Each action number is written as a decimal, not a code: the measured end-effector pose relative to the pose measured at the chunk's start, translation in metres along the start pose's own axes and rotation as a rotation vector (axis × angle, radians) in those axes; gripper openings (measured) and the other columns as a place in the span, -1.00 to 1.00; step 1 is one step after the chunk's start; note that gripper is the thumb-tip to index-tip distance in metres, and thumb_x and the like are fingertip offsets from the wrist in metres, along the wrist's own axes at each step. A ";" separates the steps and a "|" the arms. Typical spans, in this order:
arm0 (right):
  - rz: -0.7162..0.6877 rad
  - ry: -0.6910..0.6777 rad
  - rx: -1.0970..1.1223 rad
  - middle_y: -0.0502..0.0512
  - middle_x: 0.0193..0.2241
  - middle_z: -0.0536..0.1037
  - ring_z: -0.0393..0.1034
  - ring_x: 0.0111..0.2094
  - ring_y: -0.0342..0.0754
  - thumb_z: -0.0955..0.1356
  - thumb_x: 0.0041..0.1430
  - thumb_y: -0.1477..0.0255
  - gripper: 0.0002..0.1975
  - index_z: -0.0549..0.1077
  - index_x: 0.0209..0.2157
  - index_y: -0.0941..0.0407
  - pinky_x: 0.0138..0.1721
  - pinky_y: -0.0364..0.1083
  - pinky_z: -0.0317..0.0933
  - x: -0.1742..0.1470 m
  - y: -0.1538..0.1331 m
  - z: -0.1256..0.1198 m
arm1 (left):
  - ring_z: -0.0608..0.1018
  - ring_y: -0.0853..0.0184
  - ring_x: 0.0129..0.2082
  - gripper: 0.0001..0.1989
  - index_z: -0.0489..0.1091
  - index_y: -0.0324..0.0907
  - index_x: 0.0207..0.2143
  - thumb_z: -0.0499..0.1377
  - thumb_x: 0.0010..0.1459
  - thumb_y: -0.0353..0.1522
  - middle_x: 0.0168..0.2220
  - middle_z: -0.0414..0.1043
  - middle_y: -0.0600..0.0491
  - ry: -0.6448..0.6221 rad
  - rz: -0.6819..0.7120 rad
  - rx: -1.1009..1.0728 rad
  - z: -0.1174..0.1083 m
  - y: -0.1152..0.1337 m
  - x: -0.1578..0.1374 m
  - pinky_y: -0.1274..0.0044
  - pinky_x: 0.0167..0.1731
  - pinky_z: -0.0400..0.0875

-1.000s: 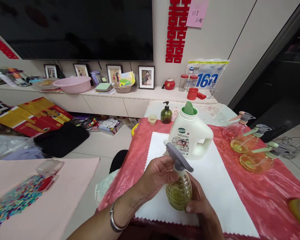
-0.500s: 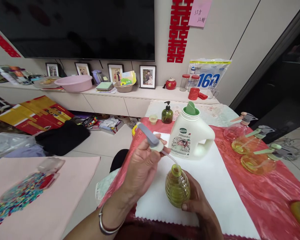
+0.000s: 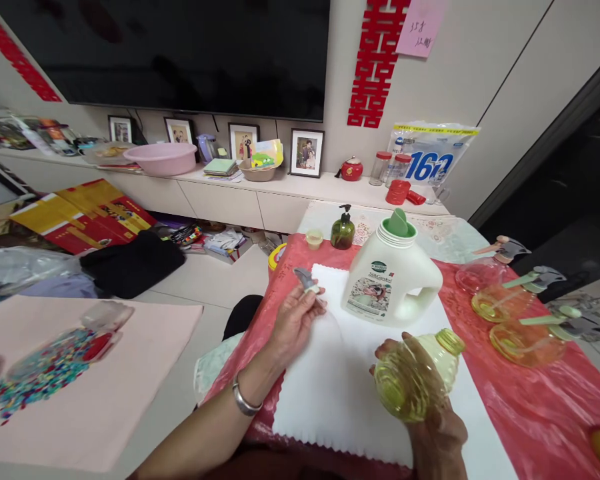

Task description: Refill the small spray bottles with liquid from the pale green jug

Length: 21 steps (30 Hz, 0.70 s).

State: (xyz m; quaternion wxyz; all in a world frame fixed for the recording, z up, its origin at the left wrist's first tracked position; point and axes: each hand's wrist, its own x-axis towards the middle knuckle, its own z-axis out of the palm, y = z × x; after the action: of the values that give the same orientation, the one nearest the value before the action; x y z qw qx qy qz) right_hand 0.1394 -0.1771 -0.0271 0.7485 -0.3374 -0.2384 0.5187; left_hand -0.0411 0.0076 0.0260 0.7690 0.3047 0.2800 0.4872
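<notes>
Pinched in my left hand (image 3: 296, 319) is a grey and white spray head (image 3: 306, 279), its thin tube trailing blurred to the right. My right hand (image 3: 437, 400) is wrapped round a ribbed yellow-green glass bottle (image 3: 415, 380), tilted with its uncapped neck toward the upper right; fingers show through the glass. Between and behind my hands a large white jug (image 3: 380, 293) with a green spout stands on a white scalloped mat (image 3: 325, 387).
Several coloured spray bottles (image 3: 525, 337) stand right on the red cloth (image 3: 505, 380). A dark green pump bottle (image 3: 343, 230) and a small cup (image 3: 314, 239) are behind the mat. Coloured beads (image 3: 50, 370) lie on a pink sheet (image 3: 115, 413) at left.
The spray head's tube has come out of the bottle. My right hand has moved right and tipped the bottle over sideways, while my left hand keeps the spray head. The view has shifted slightly.
</notes>
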 end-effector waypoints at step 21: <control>-0.292 0.333 -0.932 0.16 0.21 0.30 0.25 0.20 0.22 0.65 -0.07 0.16 0.02 0.22 0.35 0.03 0.01 -0.10 0.44 0.034 -0.164 0.064 | 0.52 0.35 -0.37 -0.49 0.48 -0.22 -0.23 0.49 -0.15 -0.11 -0.34 0.55 0.00 0.012 -0.091 0.050 -0.016 -0.047 0.010 0.49 -0.29 0.37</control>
State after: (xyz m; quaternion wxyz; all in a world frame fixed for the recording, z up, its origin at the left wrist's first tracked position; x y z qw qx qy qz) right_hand 0.2070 -0.1667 0.1389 0.6112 -0.6762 -0.3666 0.1867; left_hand -0.0216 0.0044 -0.0209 0.7807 0.3080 0.3104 0.4464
